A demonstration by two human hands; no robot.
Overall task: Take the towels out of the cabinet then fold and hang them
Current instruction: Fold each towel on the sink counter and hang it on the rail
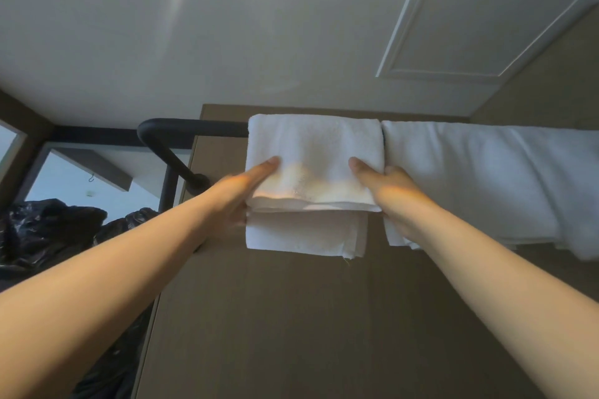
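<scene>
Pinching edges of fluffy white folded towel [312, 155]: left hand [248, 186], right hand [393, 186]; draped over black tubular bar [181, 125].

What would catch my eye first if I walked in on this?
Two bare arms reach up to a small folded white towel draped over a black bar at centre; the left hand and right hand hold its side edges. A larger white towel hangs beside it on the right.

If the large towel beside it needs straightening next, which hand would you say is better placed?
Probably the right hand: it grips the small towel next to the large towel; the left hand holds the far edge.
</scene>
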